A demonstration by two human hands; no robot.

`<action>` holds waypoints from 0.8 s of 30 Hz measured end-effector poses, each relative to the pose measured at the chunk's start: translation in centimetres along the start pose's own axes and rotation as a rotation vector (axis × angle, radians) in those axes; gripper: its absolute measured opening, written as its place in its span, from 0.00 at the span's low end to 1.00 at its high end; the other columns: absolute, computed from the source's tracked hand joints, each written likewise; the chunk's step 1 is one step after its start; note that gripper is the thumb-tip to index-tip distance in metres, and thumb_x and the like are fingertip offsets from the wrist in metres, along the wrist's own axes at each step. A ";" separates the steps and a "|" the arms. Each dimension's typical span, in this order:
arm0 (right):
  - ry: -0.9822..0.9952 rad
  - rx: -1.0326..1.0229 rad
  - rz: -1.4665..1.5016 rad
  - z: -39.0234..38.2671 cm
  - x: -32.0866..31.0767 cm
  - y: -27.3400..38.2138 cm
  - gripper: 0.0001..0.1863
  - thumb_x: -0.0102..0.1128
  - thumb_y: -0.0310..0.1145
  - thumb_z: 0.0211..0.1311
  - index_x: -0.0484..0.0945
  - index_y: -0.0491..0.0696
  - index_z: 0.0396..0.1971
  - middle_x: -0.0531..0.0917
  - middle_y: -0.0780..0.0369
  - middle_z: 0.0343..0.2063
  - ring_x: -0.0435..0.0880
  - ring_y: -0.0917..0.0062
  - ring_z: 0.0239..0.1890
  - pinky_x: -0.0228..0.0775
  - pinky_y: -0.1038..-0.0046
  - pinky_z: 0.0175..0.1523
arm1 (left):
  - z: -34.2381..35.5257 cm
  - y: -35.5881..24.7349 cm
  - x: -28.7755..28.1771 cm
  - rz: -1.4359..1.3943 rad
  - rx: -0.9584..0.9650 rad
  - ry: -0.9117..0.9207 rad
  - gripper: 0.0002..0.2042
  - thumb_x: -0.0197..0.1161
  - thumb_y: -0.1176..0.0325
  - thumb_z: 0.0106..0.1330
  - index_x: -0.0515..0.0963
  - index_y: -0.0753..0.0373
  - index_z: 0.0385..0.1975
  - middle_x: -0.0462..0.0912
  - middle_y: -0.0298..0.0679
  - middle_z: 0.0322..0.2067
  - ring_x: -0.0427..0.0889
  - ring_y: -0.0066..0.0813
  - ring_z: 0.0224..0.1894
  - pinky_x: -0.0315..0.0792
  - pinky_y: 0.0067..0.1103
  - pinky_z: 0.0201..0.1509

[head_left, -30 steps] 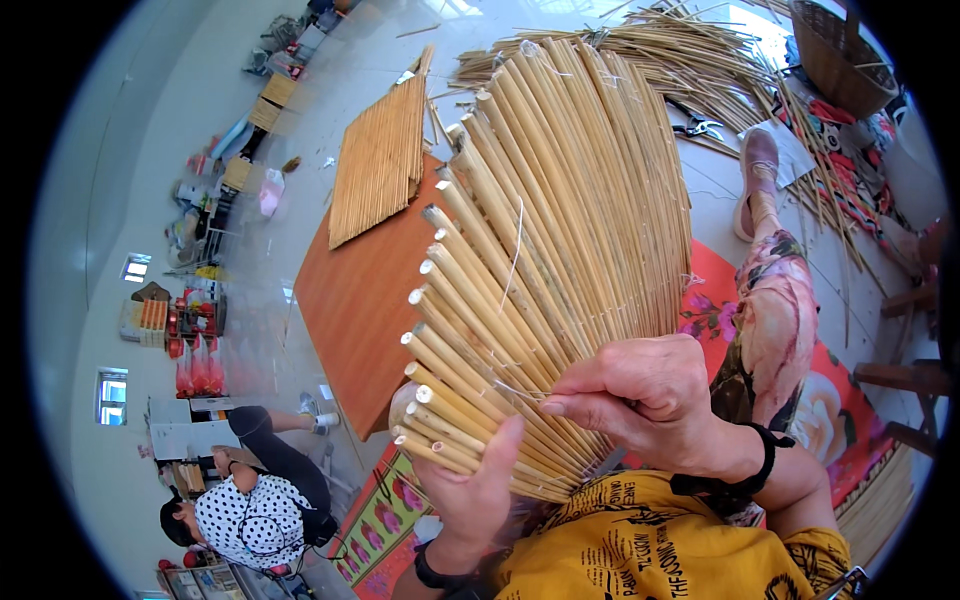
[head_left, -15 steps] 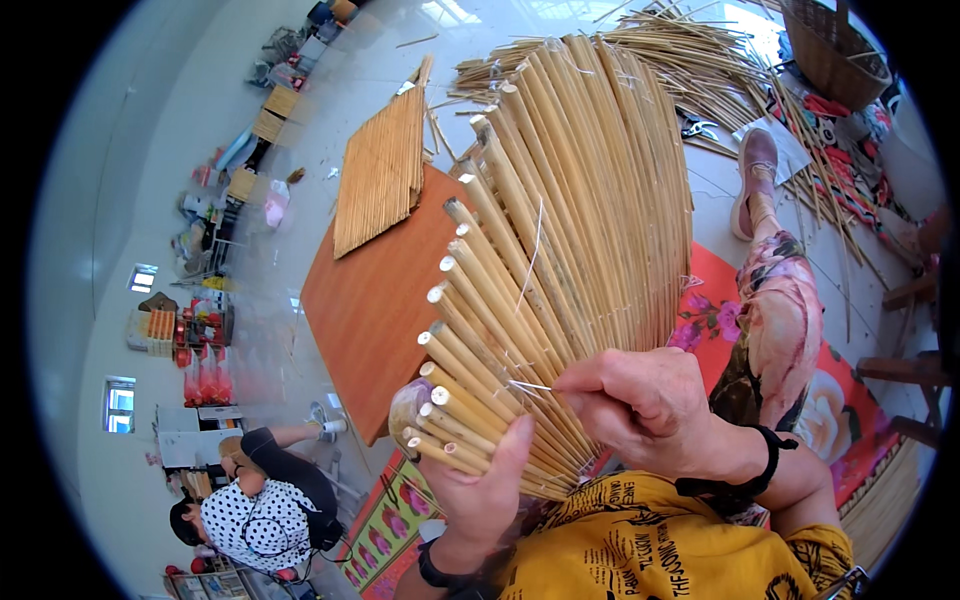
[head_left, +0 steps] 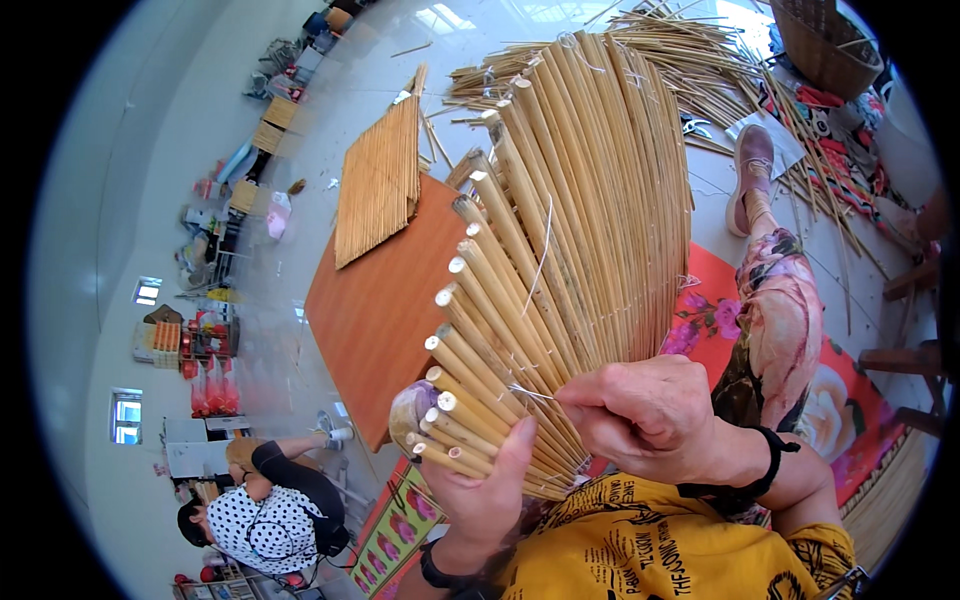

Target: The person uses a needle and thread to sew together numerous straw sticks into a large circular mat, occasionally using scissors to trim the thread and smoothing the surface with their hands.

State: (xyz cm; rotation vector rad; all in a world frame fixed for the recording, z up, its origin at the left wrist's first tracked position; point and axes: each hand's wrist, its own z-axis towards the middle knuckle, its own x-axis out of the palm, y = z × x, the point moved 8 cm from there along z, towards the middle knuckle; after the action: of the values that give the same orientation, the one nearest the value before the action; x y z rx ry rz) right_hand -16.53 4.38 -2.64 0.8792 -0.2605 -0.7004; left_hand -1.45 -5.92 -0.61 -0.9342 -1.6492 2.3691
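A broad mat of pale reed stalks (head_left: pixel 590 210), bound side by side with thin thread, fans out in front of me. My left hand (head_left: pixel 480 490) is wrapped round the cut ends at its near left edge, thumb on top; a purplish covering shows at its fingers (head_left: pixel 413 408). To the right, my right hand (head_left: pixel 645 415) is closed in a pinch above the stalks. From its fingertips a white thread (head_left: pixel 535 393) runs left, taut, to a stalk. Another loose length of thread (head_left: pixel 543 255) lies across the stalks farther up.
Past the mat stands a brown table (head_left: pixel 375 310) with a smaller reed panel (head_left: pixel 380 185). Loose stalks (head_left: pixel 680 60) litter the floor near a wicker basket (head_left: pixel 825 45). One person's leg (head_left: pixel 775 290) is at right; another person (head_left: pixel 265 520) sits lower left. A red floral mat (head_left: pixel 705 290) lies underneath.
The view has shifted slightly, so the background sits a little differently. Both hands keep nearly the same place and grip, with the thread still stretched from the right fingertips.
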 end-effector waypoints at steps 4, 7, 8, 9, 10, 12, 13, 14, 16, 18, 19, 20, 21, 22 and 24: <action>0.008 -0.006 -0.013 0.0 -0.4 0.1 0.10 0.69 0.18 0.48 0.83 0.45 0.33 0.84 0.63 0.23 0.84 0.73 0.20 0.71 0.75 0.23 | 0.1 -0.3 0.2 0.009 0.004 -0.004 0.10 0.72 0.79 0.58 0.81 0.68 0.40 0.86 0.36 0.35 0.84 0.22 0.35 0.77 0.20 0.42; 0.005 -0.009 0.001 -0.1 -0.5 0.0 0.10 0.69 0.19 0.48 0.83 0.44 0.32 0.85 0.63 0.23 0.84 0.73 0.20 0.72 0.75 0.23 | 0.1 -0.5 0.3 0.022 0.008 0.002 0.10 0.72 0.79 0.58 0.81 0.68 0.39 0.86 0.36 0.34 0.84 0.22 0.35 0.77 0.20 0.41; 0.013 -0.008 0.002 -0.1 -0.5 0.0 0.10 0.69 0.19 0.48 0.83 0.44 0.32 0.85 0.63 0.23 0.84 0.73 0.20 0.72 0.76 0.23 | 0.1 -0.5 0.3 0.026 0.009 0.005 0.10 0.72 0.79 0.58 0.81 0.68 0.39 0.86 0.36 0.34 0.84 0.22 0.35 0.77 0.20 0.41; 0.021 -0.006 0.004 -0.1 -0.6 0.1 0.10 0.69 0.19 0.48 0.83 0.44 0.32 0.85 0.63 0.24 0.84 0.73 0.20 0.72 0.76 0.23 | 0.1 -0.5 0.3 0.029 0.012 0.003 0.10 0.72 0.79 0.58 0.81 0.68 0.39 0.86 0.36 0.34 0.84 0.22 0.35 0.77 0.20 0.41; 0.023 -0.002 0.010 0.0 -0.6 0.0 0.10 0.69 0.19 0.48 0.83 0.44 0.32 0.84 0.63 0.23 0.84 0.73 0.20 0.72 0.75 0.23 | 0.1 -0.4 0.4 0.031 0.016 0.002 0.10 0.72 0.79 0.58 0.81 0.68 0.39 0.86 0.36 0.34 0.83 0.22 0.34 0.77 0.20 0.40; 0.027 0.006 0.022 0.0 -0.7 -0.1 0.10 0.69 0.18 0.48 0.83 0.44 0.32 0.83 0.63 0.21 0.83 0.73 0.19 0.71 0.75 0.22 | 0.1 -0.3 0.4 0.028 0.007 -0.004 0.10 0.72 0.79 0.58 0.81 0.68 0.39 0.86 0.36 0.34 0.83 0.21 0.34 0.77 0.20 0.40; 0.036 0.002 0.025 0.1 -0.7 0.1 0.10 0.69 0.18 0.48 0.84 0.44 0.32 0.82 0.63 0.20 0.83 0.73 0.18 0.70 0.74 0.22 | 0.1 -0.2 0.4 0.024 -0.008 -0.011 0.10 0.72 0.79 0.58 0.81 0.68 0.38 0.86 0.36 0.34 0.83 0.21 0.34 0.77 0.20 0.40; 0.045 -0.001 0.028 0.2 -0.7 0.2 0.10 0.68 0.18 0.48 0.84 0.44 0.33 0.81 0.63 0.19 0.82 0.72 0.18 0.70 0.74 0.22 | 0.0 -0.2 0.3 0.020 -0.023 -0.017 0.10 0.72 0.79 0.58 0.81 0.68 0.38 0.86 0.36 0.34 0.83 0.21 0.34 0.77 0.20 0.40; 0.070 -0.005 0.035 0.3 -0.8 0.4 0.10 0.68 0.18 0.48 0.84 0.44 0.33 0.79 0.64 0.18 0.81 0.72 0.17 0.69 0.73 0.21 | -0.1 -0.3 0.3 0.016 -0.024 -0.021 0.10 0.72 0.79 0.58 0.82 0.68 0.38 0.86 0.36 0.33 0.83 0.21 0.34 0.77 0.20 0.40; 0.099 -0.007 0.040 0.3 -1.0 0.4 0.10 0.67 0.18 0.48 0.84 0.44 0.33 0.77 0.64 0.17 0.80 0.72 0.16 0.68 0.72 0.21 | -0.1 -0.4 0.5 0.027 0.001 -0.008 0.10 0.73 0.79 0.58 0.82 0.68 0.39 0.86 0.36 0.33 0.84 0.21 0.34 0.77 0.20 0.40; 0.103 -0.001 0.025 0.4 -1.2 0.6 0.11 0.67 0.18 0.47 0.84 0.44 0.33 0.78 0.64 0.17 0.80 0.72 0.16 0.69 0.73 0.21 | -0.1 -0.5 0.5 0.039 0.024 0.004 0.10 0.73 0.79 0.58 0.82 0.69 0.39 0.86 0.36 0.33 0.84 0.21 0.33 0.77 0.19 0.40; 0.105 0.004 0.010 0.5 -1.4 0.9 0.11 0.67 0.18 0.47 0.84 0.44 0.33 0.78 0.64 0.17 0.80 0.72 0.17 0.69 0.73 0.22 | -0.1 -0.7 0.6 0.050 0.048 0.017 0.10 0.73 0.79 0.58 0.82 0.69 0.39 0.87 0.36 0.33 0.84 0.21 0.33 0.77 0.19 0.39; 0.107 0.009 -0.008 0.4 -1.6 1.1 0.11 0.66 0.18 0.46 0.84 0.44 0.32 0.79 0.64 0.18 0.80 0.72 0.17 0.69 0.73 0.22 | -0.1 -0.9 0.8 0.065 0.058 0.048 0.11 0.73 0.79 0.59 0.82 0.69 0.40 0.87 0.37 0.34 0.84 0.21 0.32 0.78 0.19 0.38; 0.077 0.019 -0.027 0.5 -1.9 1.3 0.11 0.66 0.18 0.46 0.84 0.44 0.32 0.80 0.64 0.18 0.81 0.72 0.17 0.70 0.74 0.22 | -0.1 -1.4 1.1 0.075 0.067 0.074 0.11 0.73 0.78 0.59 0.82 0.69 0.41 0.87 0.37 0.34 0.84 0.21 0.32 0.78 0.19 0.38; 0.014 0.038 -0.072 0.2 -2.3 2.1 0.11 0.65 0.18 0.45 0.84 0.44 0.32 0.81 0.64 0.19 0.81 0.73 0.17 0.71 0.74 0.22 | -0.2 -1.9 1.6 0.071 0.099 0.126 0.12 0.73 0.78 0.59 0.82 0.70 0.43 0.88 0.39 0.35 0.85 0.23 0.32 0.78 0.19 0.37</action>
State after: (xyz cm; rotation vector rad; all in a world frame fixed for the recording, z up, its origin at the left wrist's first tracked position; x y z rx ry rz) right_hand -17.38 6.71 -0.76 0.9324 -0.2316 -0.7579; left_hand -3.12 -4.32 0.33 -1.1154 -1.4634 2.3573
